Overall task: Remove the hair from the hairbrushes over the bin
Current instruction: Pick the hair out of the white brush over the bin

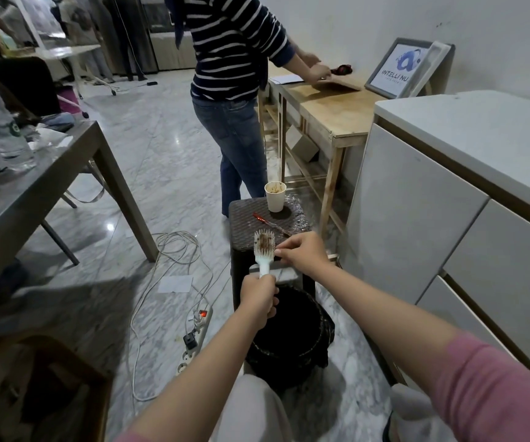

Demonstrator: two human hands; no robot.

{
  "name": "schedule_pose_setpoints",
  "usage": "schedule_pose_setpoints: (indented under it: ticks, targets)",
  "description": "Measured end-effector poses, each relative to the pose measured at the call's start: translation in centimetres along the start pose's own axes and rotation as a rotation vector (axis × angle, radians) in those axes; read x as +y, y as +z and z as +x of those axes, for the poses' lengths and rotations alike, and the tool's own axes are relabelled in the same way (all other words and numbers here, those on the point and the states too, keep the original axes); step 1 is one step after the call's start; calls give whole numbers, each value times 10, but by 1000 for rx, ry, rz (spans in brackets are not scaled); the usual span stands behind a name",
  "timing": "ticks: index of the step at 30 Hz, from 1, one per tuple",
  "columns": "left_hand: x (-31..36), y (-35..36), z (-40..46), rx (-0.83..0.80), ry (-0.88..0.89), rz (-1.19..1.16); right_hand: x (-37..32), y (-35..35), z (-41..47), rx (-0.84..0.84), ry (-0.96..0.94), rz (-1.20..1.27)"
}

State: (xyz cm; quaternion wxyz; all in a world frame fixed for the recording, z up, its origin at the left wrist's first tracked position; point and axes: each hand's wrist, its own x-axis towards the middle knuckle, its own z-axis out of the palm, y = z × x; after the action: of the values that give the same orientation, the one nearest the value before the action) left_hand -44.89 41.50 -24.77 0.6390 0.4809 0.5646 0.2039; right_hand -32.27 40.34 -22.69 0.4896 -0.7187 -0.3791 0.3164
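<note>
Left hand (pixel 258 296): fingers (pixel 271 306) wrapped round the handle of a white hairbrush (pixel 264 250), held upright, bristles toward the camera, brown hair (pixel 263 243) matted among them. Right hand (pixel 303 252): fingertips (pixel 279 252) pinched together at the brush head's right edge, on the hair there. Directly below both sets of fingers, a dark bin (pixel 292 333) on the marble floor. Just beyond the fingers, a dark woven stool (pixel 244 215) carrying a paper cup (pixel 275 196) and a red pen (pixel 265 220). Left of the gripping fingers, a power strip (pixel 196 333) and loose cables on the floor.
</note>
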Motion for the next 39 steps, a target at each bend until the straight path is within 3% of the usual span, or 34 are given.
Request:
schedule_pose_setpoints:
  ticks: [4,11,17,23,30,39]
  targets:
    - [0,-5,-1,-1,-56,-50,-2,-2,-10,-12,-22,75]
    - [6,-6,-14,-15,-73,-73,-8,-7,-32,-18,102,555]
    - [7,-7,-16,-5,-87,-79,-10,-13,-35,17,183,700]
    - [3,-10,-17,0,-67,-56,-22,-19,-32,-81,240,920]
    - [4,-15,-9,41,-72,-47,-17,-12,-28,-60,372,712]
    - [0,-27,-2,95,-107,-83,-7,-26,-27,-106,491,164]
